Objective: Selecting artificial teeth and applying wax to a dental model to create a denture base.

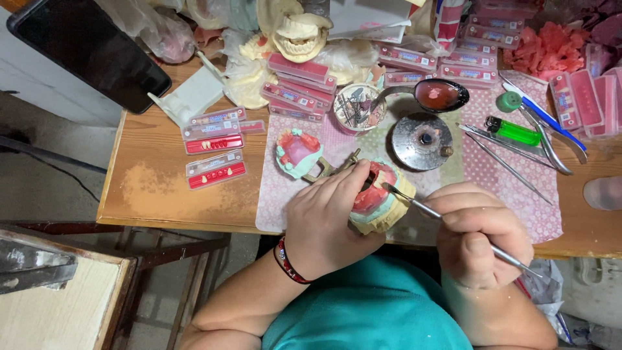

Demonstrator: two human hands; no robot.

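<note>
Wooden bench (155, 188), cluttered, with a patterned pink mat (512, 188) over its middle and a grey floor to the left.

At the near edge, my left hand (330, 220) is clasped around a yellowish dental cast (382, 210) carrying pink wax, on a brass-coloured articulator frame (334, 165). My fingers curl over the top of the cast. A red and black bracelet (288, 262) sits on that wrist.

My right hand (476, 236) is closed around a thin metal wax tool (447, 220), held like a pen. Its tip touches the pink wax at the right side of the cast.

Just left and farther back, a second cast (298, 152), pale green with pink wax, lies on the mat. Right of it stands a round metal burner (421, 139), and beyond that a spoon (440, 95) holding red wax. A small tin of burs (359, 107) stands beside the spoon's handle.

Farther right: a green lighter (518, 131), long steel instruments (505, 165), and pliers with blue handles (551, 123).

Left on the bare wood lie flat cards of artificial teeth (214, 146). Pink boxes (298, 91) are stacked along the far side, near white plaster models (298, 35). A dark phone (91, 48) lies far left.
</note>
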